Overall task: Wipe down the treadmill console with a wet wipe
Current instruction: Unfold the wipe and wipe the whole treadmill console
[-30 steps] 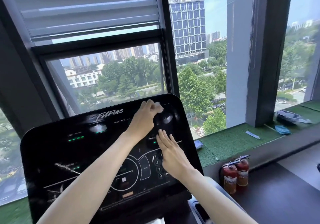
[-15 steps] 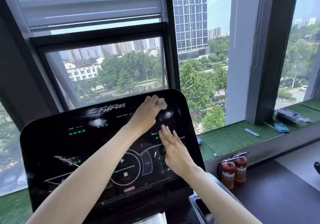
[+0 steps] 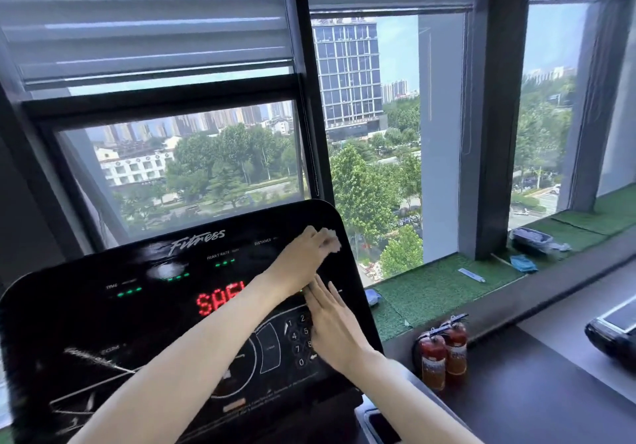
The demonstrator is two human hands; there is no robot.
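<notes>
The left hand (image 3: 303,259) clutched the wipe (image 3: 331,237) at the top right corner of the console (image 3: 103,323), right hand (image 3: 332,323) resting flat, fingers straight; a leftward sweep seemed due next.

— What is altered on the treadmill console (image 3: 103,326)?
— At its middle, red letters (image 3: 220,301) are now lit, "SAF" as far as can be read; only dark panel is seen there in the earlier views.
— And the wet wipe (image 3: 331,237)?
— It is carried further toward the upper right corner by the left hand (image 3: 303,259), and the "DISTANCE" label (image 3: 263,242), covered half a second ago, is now uncovered.
</notes>
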